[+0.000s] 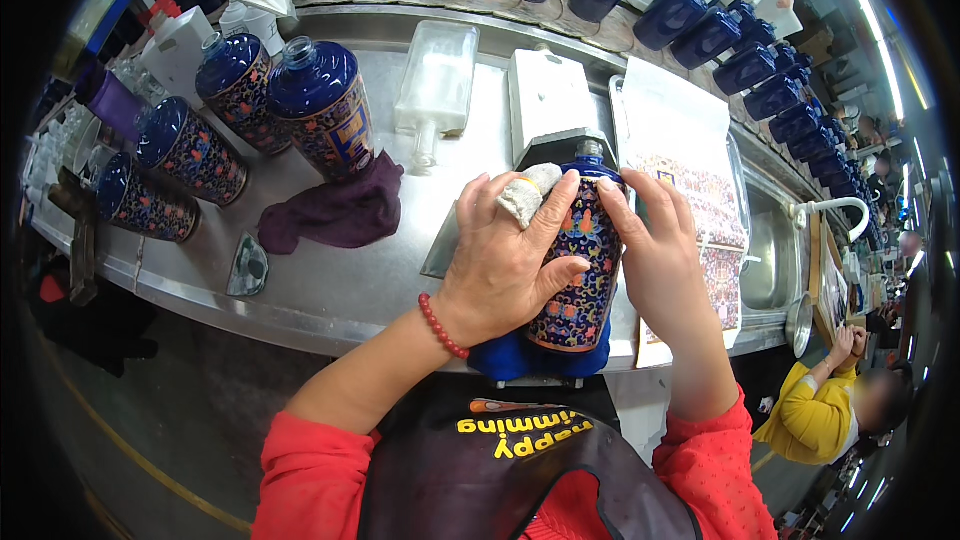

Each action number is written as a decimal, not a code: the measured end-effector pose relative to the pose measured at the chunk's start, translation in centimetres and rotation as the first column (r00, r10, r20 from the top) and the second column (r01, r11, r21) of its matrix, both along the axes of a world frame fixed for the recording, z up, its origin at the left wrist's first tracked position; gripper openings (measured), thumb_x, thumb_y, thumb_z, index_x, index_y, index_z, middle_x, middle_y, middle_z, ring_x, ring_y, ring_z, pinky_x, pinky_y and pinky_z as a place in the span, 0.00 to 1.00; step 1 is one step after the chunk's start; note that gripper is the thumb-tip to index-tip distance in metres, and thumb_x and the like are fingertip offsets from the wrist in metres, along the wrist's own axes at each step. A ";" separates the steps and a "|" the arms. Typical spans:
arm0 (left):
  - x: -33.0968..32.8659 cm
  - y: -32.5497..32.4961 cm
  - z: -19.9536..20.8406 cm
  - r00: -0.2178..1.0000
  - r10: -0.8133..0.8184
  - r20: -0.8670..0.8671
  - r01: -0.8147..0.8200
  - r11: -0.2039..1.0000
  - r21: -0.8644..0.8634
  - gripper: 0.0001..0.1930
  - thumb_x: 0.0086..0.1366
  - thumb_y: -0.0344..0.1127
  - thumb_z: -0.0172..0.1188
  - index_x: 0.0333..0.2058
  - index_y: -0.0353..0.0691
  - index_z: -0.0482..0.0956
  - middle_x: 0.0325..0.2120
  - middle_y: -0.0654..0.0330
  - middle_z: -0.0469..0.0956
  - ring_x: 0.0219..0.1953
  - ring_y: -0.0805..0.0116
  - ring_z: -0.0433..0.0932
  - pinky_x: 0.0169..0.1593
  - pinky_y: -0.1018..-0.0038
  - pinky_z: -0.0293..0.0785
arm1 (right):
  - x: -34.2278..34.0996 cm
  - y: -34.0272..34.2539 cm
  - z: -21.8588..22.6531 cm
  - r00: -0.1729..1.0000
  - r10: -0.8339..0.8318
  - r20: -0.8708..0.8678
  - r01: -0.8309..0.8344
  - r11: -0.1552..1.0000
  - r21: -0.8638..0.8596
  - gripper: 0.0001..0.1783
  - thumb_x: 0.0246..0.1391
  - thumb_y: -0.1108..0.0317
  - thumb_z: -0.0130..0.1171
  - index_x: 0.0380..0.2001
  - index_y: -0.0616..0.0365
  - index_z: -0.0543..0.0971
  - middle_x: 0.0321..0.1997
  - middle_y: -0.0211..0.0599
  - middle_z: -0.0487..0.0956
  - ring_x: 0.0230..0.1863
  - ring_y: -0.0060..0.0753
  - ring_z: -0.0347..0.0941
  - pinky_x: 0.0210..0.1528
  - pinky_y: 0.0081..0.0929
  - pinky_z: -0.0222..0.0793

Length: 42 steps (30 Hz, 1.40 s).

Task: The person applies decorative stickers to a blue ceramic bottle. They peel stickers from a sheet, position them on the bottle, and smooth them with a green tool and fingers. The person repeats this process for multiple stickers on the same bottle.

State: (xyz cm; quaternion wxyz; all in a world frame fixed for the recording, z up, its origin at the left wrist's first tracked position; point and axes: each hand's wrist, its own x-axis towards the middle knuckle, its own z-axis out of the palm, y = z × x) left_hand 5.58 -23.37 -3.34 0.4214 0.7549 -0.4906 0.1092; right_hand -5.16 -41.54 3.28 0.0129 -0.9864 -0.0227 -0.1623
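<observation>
Left hand (505, 260) and right hand (655, 255) clasped the bottle (580, 270) lying toward 12 o'clock, steadying it; cloth (338, 210) lay at 10 o'clock.

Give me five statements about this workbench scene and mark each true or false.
1. Both hands rest on a blue patterned bottle lying on the bench. True.
2. The left hand has a pale cloth under its fingers. True.
3. The purple rag covers the bottle being handled. False: it lies apart on the metal bench, to the left.
4. The right hand holds a brush. False: it holds no tool, only the bottle's side.
5. The left wrist wears a red bead bracelet. True.
</observation>
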 end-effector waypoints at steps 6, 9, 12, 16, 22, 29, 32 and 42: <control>-0.1 0.0 -0.3 1.000 -0.009 -0.018 0.009 1.000 0.014 0.40 0.73 0.64 0.47 0.68 0.33 0.66 0.59 0.42 0.72 0.62 0.44 0.66 0.70 0.49 0.48 | -0.3 -0.1 0.1 1.000 -0.004 0.009 0.004 1.000 -0.011 0.35 0.49 0.82 0.58 0.63 0.50 0.76 0.64 0.44 0.71 0.63 0.53 0.67 0.64 0.48 0.65; -0.5 0.2 -0.7 0.995 -0.033 -0.092 0.028 0.998 -0.051 0.43 0.72 0.66 0.45 0.69 0.31 0.62 0.61 0.40 0.69 0.64 0.42 0.62 0.69 0.46 0.48 | -0.7 0.0 0.1 1.000 -0.006 -0.004 0.006 1.000 -0.022 0.36 0.49 0.82 0.59 0.64 0.50 0.75 0.65 0.44 0.71 0.63 0.53 0.67 0.64 0.48 0.65; -1.4 0.5 -1.0 0.990 -0.047 -0.137 0.044 0.999 -0.024 0.47 0.72 0.68 0.43 0.71 0.28 0.57 0.64 0.38 0.65 0.66 0.41 0.59 0.69 0.43 0.46 | -1.1 0.2 -0.1 1.000 -0.007 -0.012 0.007 1.000 -0.031 0.37 0.49 0.82 0.59 0.65 0.49 0.75 0.66 0.44 0.70 0.63 0.54 0.67 0.64 0.48 0.65; -2.1 0.3 -1.5 0.987 -0.042 -0.153 0.041 0.999 -0.007 0.49 0.71 0.70 0.42 0.72 0.28 0.54 0.67 0.36 0.62 0.68 0.40 0.57 0.71 0.42 0.42 | -1.4 0.3 -0.4 1.000 -0.019 -0.021 0.019 1.000 -0.007 0.37 0.49 0.82 0.59 0.65 0.49 0.75 0.67 0.44 0.69 0.63 0.54 0.67 0.64 0.48 0.64; -2.3 0.7 -1.5 0.996 -0.030 -0.084 0.034 0.998 0.051 0.49 0.71 0.72 0.40 0.72 0.30 0.55 0.67 0.40 0.62 0.70 0.42 0.56 0.71 0.41 0.41 | -2.1 0.6 -0.5 1.000 0.005 -0.016 -0.005 1.000 0.010 0.37 0.49 0.81 0.59 0.65 0.48 0.75 0.68 0.46 0.69 0.64 0.55 0.67 0.64 0.48 0.64; -3.2 1.9 -1.6 1.000 -0.017 0.010 0.016 0.997 0.073 0.50 0.70 0.74 0.36 0.71 0.32 0.61 0.67 0.43 0.65 0.69 0.42 0.58 0.72 0.45 0.40 | -2.9 1.3 -0.8 1.000 -0.009 0.014 0.009 1.000 -0.002 0.35 0.50 0.80 0.60 0.64 0.48 0.76 0.67 0.46 0.70 0.64 0.53 0.67 0.64 0.47 0.65; -3.4 2.2 -1.7 1.000 -0.012 -0.019 0.014 0.992 0.124 0.49 0.70 0.74 0.36 0.71 0.33 0.61 0.67 0.43 0.66 0.69 0.43 0.58 0.72 0.46 0.40 | -3.0 1.4 -1.0 1.000 -0.014 0.027 0.013 1.000 0.018 0.34 0.50 0.80 0.60 0.63 0.48 0.77 0.67 0.46 0.70 0.64 0.53 0.67 0.64 0.47 0.65; -4.6 3.0 -1.7 1.000 -0.013 0.004 0.012 0.996 0.086 0.44 0.70 0.72 0.38 0.69 0.42 0.68 0.65 0.52 0.69 0.68 0.49 0.58 0.71 0.43 0.39 | -5.0 2.0 -1.7 0.999 -0.028 -0.018 0.030 0.998 0.061 0.36 0.49 0.82 0.56 0.63 0.48 0.77 0.69 0.48 0.67 0.64 0.57 0.66 0.66 0.49 0.63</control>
